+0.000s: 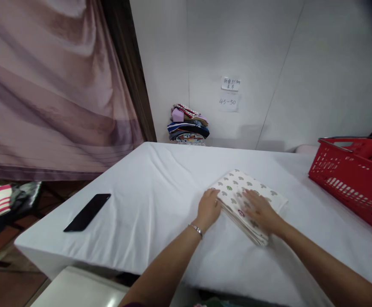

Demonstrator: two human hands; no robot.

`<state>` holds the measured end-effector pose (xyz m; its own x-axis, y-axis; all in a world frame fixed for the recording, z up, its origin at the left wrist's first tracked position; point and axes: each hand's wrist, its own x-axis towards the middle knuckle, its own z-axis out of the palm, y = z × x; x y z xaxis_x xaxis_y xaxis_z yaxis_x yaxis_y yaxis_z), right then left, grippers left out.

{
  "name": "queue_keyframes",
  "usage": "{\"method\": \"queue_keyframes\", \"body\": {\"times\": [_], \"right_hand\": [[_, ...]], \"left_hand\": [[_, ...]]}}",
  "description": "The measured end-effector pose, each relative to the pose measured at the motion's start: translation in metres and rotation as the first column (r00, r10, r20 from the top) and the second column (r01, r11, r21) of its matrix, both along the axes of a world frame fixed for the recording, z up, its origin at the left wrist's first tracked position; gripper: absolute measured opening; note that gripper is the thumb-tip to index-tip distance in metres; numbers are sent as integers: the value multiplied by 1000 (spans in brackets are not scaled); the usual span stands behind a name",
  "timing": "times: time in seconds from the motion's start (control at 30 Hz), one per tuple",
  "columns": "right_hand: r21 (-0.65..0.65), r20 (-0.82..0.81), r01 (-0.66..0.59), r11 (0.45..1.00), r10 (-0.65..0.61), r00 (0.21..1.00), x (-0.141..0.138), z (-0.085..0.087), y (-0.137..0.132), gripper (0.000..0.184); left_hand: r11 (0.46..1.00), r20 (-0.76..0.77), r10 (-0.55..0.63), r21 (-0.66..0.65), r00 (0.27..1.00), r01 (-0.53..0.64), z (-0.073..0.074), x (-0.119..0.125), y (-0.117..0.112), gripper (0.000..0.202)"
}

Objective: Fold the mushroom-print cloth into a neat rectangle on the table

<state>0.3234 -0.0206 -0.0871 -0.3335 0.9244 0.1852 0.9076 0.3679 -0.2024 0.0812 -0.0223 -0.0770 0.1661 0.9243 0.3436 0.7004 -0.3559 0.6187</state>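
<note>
A folded white cloth (237, 194) printed with grey mushroom-like shapes and a few green and red ones lies on the white-covered table (135, 204). Its layered edge faces me. My left hand (209, 209), with a silver bracelet at the wrist, holds the cloth's left corner, fingers closed at the edge; the thumb side is partly hidden. Flat on top of the cloth's right part rests my right hand (259, 211), slightly blurred, with its fingers stretched out.
A black phone (87, 212) lies at the table's left. To the right stands a red plastic basket (358, 183). Behind the table's far edge is a stack of folded fabrics (189, 125), below paper notes (230, 102) on the wall. A pink curtain (51, 85) hangs at the left.
</note>
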Motion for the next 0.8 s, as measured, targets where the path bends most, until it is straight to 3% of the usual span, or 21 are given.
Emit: {"method": "queue_keyframes", "body": {"times": [0.1,0.27,0.57,0.8], "right_hand": [[-69,77,-50,996,55,996,-17,-12,-28,60],[-88,88,-59,994,66,994,-18,-16,-32,60],[-130,-27,-210,969,208,978,-2,-6,-41,60],[-121,0,-254,960,256,967,2,-10,-38,65]], "left_hand": [[999,-51,5,-35,999,-7,-11,-15,27,49],[996,15,-38,-83,999,39,-29,-24,47,42],[982,196,-34,-176,980,70,-35,-34,58,37],[982,120,-69,-167,990,89,-34,-33,56,48]]}}
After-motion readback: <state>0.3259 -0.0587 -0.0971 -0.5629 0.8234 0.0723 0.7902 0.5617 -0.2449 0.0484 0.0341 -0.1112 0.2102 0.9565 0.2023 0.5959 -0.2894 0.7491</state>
